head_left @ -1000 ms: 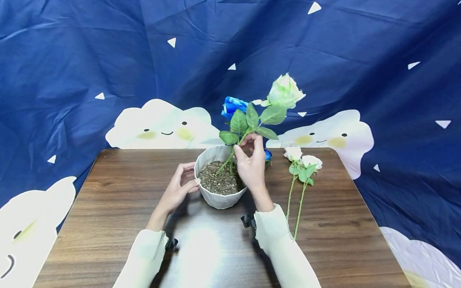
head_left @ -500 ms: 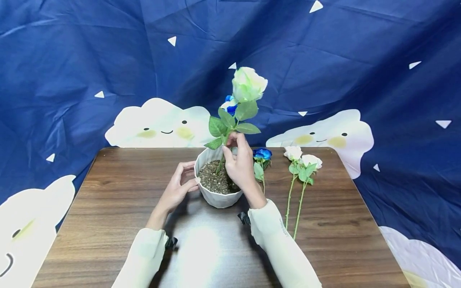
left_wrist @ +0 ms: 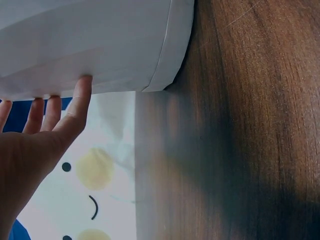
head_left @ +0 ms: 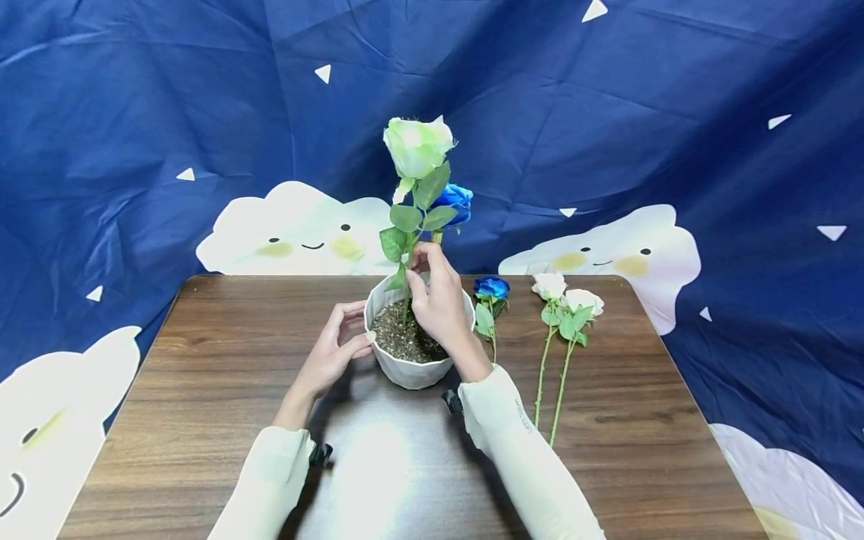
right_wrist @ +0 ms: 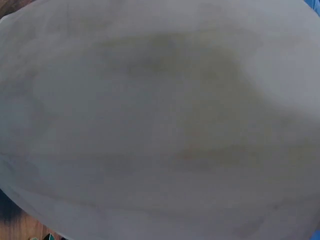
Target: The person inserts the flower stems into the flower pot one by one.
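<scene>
- We see the right hand (head_left: pixel 439 304) pinch the green rose (head_left: pixel 406 218) near-upright, soil (head_left: pixel 403 343) below its fingers.
- We see the left hand (head_left: pixel 335 343), fingers extended, touch the pot (head_left: pixel 413 373).

Beyond the far edge of the wood-grained bench (head_left: pixel 641 405), I see a blue backdrop (head_left: pixel 432 67), white triangles (head_left: pixel 323 73) on it, a smiling white cloud (head_left: pixel 304 236) near each far corner.

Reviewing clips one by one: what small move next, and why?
Probably press the pale green rose down: the right hand pinches its near-upright stem, which meets the brown granular soil, while the left hand touches the white faceted pot.
</scene>
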Demonstrator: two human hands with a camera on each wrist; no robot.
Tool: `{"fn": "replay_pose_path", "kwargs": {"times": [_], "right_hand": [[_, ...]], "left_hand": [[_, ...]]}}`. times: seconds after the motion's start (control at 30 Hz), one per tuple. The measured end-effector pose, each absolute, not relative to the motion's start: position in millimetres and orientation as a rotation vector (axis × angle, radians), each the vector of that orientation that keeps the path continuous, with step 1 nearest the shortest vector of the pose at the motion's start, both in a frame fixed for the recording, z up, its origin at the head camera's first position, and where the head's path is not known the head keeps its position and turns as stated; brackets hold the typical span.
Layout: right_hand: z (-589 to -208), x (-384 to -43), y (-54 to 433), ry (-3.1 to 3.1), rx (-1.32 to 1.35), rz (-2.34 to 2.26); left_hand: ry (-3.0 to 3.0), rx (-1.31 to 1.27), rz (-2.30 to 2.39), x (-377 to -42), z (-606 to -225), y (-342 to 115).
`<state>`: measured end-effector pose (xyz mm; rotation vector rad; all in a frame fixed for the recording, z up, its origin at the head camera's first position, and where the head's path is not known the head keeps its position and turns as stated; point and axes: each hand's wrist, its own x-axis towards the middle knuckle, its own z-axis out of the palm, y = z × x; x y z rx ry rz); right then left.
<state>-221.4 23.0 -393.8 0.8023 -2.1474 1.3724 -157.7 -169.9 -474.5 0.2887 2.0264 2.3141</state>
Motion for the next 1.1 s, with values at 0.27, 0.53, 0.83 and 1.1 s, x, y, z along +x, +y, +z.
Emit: {"fn": "replay_pose_path", "kwargs": {"times": [0.27, 0.53, 0.83, 1.1], "right_hand": [[-395.4, -223.5, 18.7, -2.226, 0.822, 1.314], [-397.4, -226.9, 15.3, -2.241, 0.839, 1.260], [-399.0, -230.2, 13.9, -2.232, 0.838, 1.231], [-399.0, -232.4, 11.7, -2.282, 0.816, 1.173]], "left_hand": [[2.032, 0.283, 2.314, -157.1, -474.1, -170.2], [2.026, 0.285, 2.312, -157.7, -474.8, -170.5], [2.019, 0.291, 2.323, -158.0, -474.8, -169.5], [2.024, 0.290, 2.315, -157.9, -474.2, -169.5]]}}
